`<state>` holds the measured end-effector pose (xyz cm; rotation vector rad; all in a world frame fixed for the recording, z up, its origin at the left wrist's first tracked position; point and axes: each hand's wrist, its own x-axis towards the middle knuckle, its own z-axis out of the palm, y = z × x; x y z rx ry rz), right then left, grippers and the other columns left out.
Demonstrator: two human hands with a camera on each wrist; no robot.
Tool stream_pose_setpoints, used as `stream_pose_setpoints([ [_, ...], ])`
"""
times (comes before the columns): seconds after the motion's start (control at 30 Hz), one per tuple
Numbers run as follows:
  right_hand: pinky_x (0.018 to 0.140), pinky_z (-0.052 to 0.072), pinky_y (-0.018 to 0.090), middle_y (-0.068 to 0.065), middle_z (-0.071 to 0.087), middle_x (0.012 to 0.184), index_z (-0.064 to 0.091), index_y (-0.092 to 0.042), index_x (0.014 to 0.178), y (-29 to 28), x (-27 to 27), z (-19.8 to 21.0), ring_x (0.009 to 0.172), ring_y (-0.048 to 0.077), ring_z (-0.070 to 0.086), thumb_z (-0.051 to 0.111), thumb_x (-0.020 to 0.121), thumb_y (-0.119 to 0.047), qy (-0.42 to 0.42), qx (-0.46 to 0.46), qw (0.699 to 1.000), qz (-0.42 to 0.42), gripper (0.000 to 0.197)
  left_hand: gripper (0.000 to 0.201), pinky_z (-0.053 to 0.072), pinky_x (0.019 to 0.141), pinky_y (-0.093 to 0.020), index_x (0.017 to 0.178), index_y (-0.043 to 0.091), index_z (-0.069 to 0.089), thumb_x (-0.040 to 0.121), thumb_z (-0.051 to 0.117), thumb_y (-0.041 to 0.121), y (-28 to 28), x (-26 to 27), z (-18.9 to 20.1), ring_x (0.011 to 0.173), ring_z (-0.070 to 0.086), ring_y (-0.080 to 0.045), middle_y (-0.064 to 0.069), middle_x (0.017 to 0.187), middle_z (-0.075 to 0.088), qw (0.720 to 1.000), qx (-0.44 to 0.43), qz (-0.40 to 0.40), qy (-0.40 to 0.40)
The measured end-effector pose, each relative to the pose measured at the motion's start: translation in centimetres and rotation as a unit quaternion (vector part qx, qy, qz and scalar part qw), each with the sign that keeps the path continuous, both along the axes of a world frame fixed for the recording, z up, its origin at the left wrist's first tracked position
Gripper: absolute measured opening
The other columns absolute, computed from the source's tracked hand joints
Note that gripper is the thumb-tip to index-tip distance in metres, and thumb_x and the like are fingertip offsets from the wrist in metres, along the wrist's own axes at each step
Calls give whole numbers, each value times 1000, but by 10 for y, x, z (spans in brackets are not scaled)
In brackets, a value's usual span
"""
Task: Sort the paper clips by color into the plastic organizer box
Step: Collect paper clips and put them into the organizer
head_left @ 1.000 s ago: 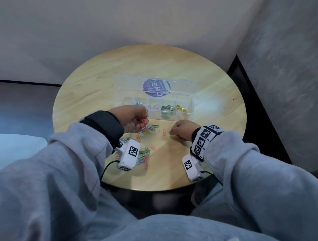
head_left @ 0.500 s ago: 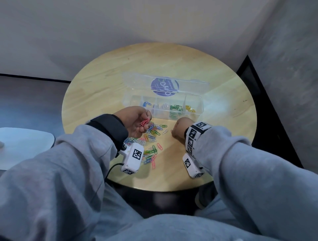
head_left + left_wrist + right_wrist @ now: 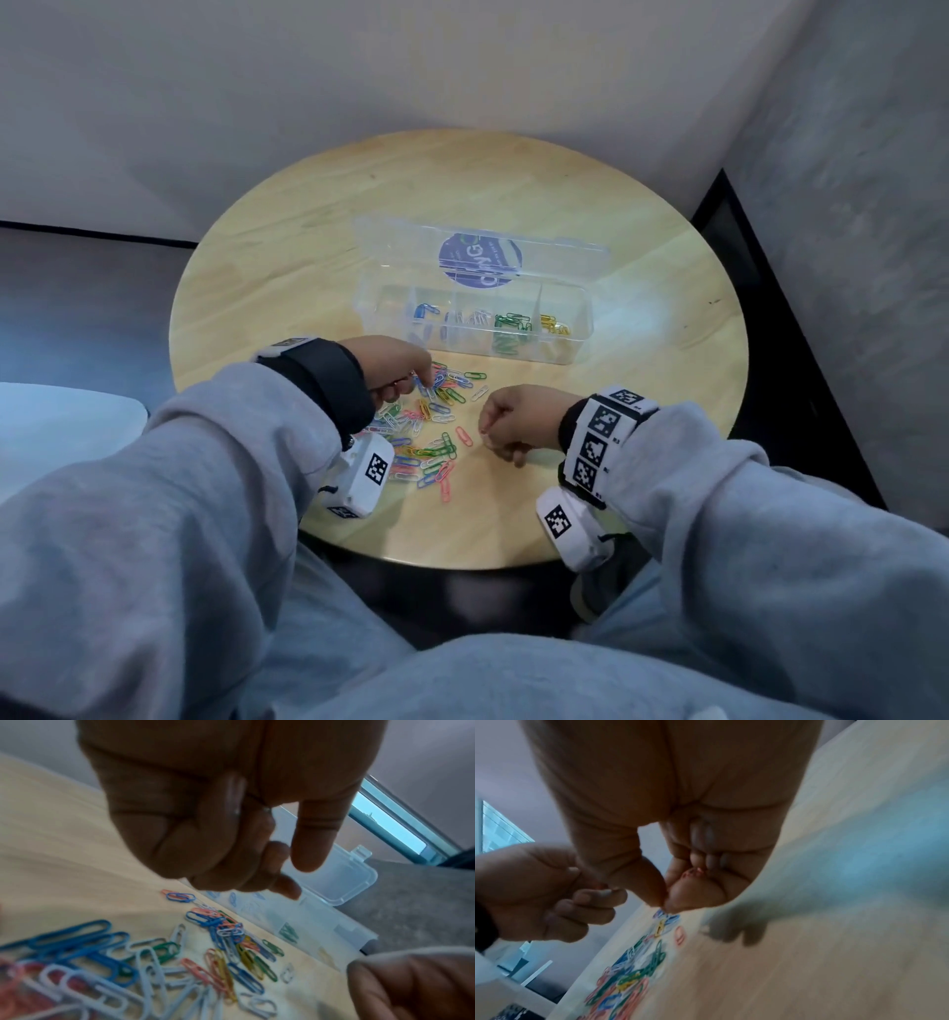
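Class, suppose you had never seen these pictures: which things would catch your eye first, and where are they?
First, the bright heap of paper clips scattered on the round wooden table, between the left hand and right hand. Behind it stands the clear organizer box, lid open, with blue, white, green and yellow clips already in separate compartments. The right hand holds pink clips in its curled fingers.

Looks like I'm in a plain room corner: small round wooden table point(image 3: 642, 421), bare walls point(image 3: 359, 77), dark floor.

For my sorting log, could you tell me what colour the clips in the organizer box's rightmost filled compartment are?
Yellow clips, seen best in the head view.
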<state>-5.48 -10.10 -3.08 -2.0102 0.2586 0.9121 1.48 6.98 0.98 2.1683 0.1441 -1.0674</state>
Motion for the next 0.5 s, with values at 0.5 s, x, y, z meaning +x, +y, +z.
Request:
stream_pose_setpoints([
  [0.5,53,32,22,-11,38,65,61,-22,106,27,-12,3,61,10,42,73,77,-23,-157,-157,935,276,31,4,25,40,-16,88,18,54,87,54,14,-1,-1,-7,50,28,-14,-2,71,45,976,67,-189,-88],
])
